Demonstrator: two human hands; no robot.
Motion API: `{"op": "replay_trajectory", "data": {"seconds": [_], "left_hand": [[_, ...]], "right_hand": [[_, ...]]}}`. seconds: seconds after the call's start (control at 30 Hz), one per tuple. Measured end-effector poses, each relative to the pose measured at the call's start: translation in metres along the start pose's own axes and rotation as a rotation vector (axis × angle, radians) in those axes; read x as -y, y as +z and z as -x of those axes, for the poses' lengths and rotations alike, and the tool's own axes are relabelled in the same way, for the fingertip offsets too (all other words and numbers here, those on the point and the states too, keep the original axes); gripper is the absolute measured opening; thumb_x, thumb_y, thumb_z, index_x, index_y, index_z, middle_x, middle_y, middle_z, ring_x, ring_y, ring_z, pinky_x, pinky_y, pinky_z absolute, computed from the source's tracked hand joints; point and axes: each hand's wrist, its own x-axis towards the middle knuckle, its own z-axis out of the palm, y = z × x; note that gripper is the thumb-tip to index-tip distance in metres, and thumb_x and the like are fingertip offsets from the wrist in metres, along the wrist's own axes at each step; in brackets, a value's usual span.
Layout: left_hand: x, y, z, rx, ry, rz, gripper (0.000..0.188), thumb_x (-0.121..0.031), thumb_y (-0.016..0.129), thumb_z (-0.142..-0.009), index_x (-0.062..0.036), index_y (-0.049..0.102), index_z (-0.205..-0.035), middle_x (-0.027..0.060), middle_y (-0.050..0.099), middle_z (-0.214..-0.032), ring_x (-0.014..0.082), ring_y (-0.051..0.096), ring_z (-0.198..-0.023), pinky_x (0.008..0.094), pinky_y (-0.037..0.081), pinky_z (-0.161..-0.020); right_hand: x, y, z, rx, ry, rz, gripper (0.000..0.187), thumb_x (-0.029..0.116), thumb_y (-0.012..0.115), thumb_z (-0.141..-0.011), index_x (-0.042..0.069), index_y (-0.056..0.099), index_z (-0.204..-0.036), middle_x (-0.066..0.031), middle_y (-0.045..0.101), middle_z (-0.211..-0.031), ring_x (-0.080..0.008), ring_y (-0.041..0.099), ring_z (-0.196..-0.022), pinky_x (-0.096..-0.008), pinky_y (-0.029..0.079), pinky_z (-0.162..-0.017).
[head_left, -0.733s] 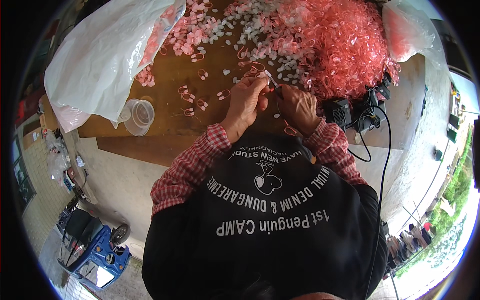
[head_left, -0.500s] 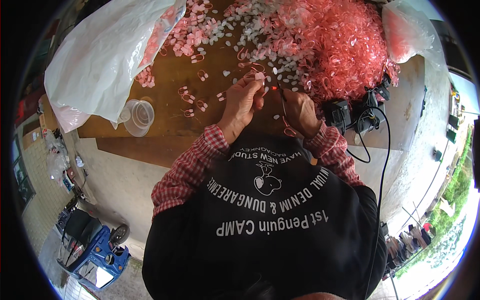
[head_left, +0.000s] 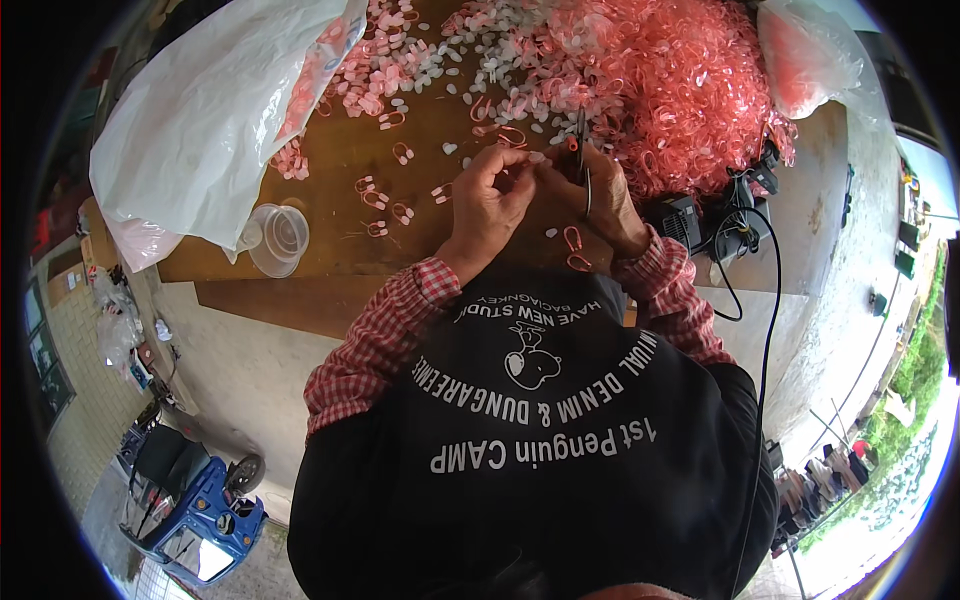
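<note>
My left hand is closed in a pinch over the brown table. At its fingertips shows a small pale piece, mostly hidden by the fingers. My right hand meets it from the right, thumb and fingertips close to that piece. A slim tool with a dark upper part, an orange spot and a curved metal lower part sits in my right hand, upright. Just beyond my left fingers lies a pink loop. Two more pink loops lie below my right hand, near the table's front edge.
A big heap of pink plastic pieces fills the back right, with white oval pieces beside it. Pink loops with tabs lie at left, near a clear plastic cup and a white plastic bag. Black adapters with cables stand at right.
My right hand has turned the tool more upright and brought its fingertips to my left hand's. The pale pink tab showing above my left fingertips before is now out of sight.
</note>
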Motion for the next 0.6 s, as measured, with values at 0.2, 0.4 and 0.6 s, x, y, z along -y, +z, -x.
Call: {"op": "replay_trajectory", "data": {"seconds": [0.2,0.4,0.6], "left_hand": [[0.011,-0.007,0.003,0.15,-0.481,0.249,0.014,-0.009,0.064,-0.091,0.0012,0.064,-0.1,0.0036,0.065,-0.088,0.0057,0.059,-0.073,0.0201,0.048,-0.063],[0.005,-0.001,0.01,0.178,-0.575,0.566,0.02,-0.012,0.064,-0.091,0.0039,0.062,-0.103,0.0047,0.065,-0.092,0.0092,0.061,-0.077,0.0231,0.05,-0.072],[-0.007,0.002,0.013,0.13,-0.552,0.596,0.013,-0.008,0.069,-0.087,0.0012,0.063,-0.093,0.0014,0.063,-0.087,0.0056,0.059,-0.077,0.0191,0.049,-0.068]], "right_hand": [[0.0,-0.002,0.002,0.003,-0.039,0.131,0.018,0.016,0.066,-0.086,0.0,0.063,-0.094,-0.0148,0.067,-0.075,-0.0205,0.065,-0.066,-0.0337,0.05,-0.06],[-0.019,0.008,0.003,-0.097,-0.053,0.13,0.018,0.016,0.064,-0.086,-0.002,0.058,-0.086,-0.0157,0.065,-0.071,-0.026,0.064,-0.061,-0.0355,0.049,-0.055],[-0.038,-0.006,-0.009,-0.105,-0.191,-0.064,0.016,0.016,0.058,-0.091,0.001,0.06,-0.087,-0.0066,0.058,-0.065,-0.0167,0.054,-0.055,-0.0276,0.041,-0.05]]}}
